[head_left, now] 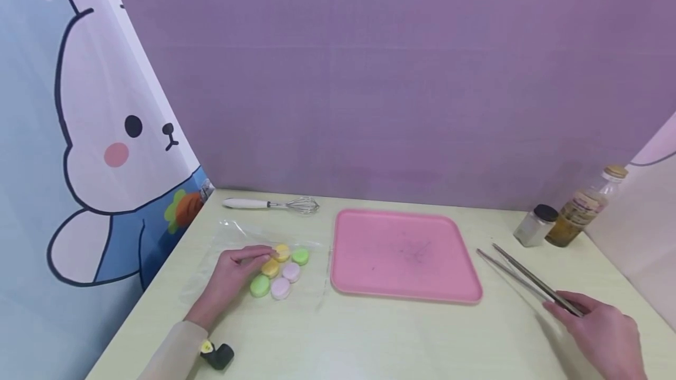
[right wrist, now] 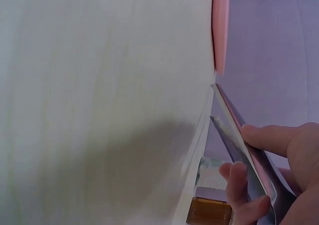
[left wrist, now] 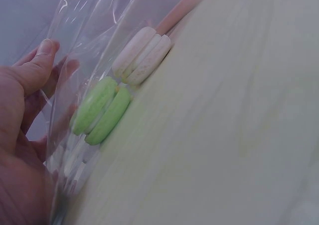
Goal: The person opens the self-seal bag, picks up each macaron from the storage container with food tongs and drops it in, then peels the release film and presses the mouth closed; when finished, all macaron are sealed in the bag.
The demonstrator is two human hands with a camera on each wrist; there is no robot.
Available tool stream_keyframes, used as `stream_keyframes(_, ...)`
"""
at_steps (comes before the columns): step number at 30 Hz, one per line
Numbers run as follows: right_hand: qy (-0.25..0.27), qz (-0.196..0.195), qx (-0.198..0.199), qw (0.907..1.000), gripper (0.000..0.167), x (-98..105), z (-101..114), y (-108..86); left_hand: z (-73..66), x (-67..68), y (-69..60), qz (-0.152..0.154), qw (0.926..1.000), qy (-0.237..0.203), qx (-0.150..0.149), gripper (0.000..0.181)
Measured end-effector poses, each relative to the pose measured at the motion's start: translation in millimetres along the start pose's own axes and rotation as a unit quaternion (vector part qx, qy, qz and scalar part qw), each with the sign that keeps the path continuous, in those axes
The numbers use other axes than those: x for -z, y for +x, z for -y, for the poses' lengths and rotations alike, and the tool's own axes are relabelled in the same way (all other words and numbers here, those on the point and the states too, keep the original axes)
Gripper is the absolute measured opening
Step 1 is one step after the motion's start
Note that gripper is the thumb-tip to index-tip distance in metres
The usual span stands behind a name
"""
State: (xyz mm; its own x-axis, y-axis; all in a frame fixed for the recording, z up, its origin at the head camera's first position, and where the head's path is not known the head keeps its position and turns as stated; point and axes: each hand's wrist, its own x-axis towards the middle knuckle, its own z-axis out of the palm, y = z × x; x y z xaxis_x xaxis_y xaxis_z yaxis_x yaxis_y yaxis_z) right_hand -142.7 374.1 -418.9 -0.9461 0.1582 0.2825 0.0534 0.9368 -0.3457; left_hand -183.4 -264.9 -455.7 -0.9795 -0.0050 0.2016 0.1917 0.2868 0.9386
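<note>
My left hand [head_left: 235, 274] is over a clear plastic bag [head_left: 224, 233] that holds several yellow, green and pale pink macarons [head_left: 281, 288]. Its fingertips are beside the yellow macarons [head_left: 282, 251]. In the left wrist view, the thumb and fingers pinch the bag's film, with some fingers seen through it, next to a green macaron [left wrist: 102, 110] and a pale pink macaron [left wrist: 142, 57]. On the right, my right hand [head_left: 607, 330] grips long metal tongs [head_left: 541, 285] near their rear end. The tongs' tips are apart, pointing toward the tray, with nothing between them.
A pink tray [head_left: 391, 292] lies mid-table, right of the bag. Behind the bag lies a whisk [head_left: 248, 203] with a white handle. A black-lidded jar [head_left: 534, 227] and a corked bottle [head_left: 583, 207] stand at the back right. Purple cloth [head_left: 391, 87] hangs behind the table.
</note>
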Motion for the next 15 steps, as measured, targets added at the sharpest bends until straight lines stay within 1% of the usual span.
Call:
stream_keyframes(9,-0.001,0.027,0.000,0.9996,0.049,-2.6,-9.1,1.9,-0.7,-0.7,-0.4,0.000,1.0000,-0.001,-0.005,0.023)
stream_keyframes(15,0.003,0.064,0.007,0.9979,0.055,-1.9,-17.2,4.5,-0.8,-0.5,-1.0,-0.002,0.9999,-0.005,-0.012,0.023)
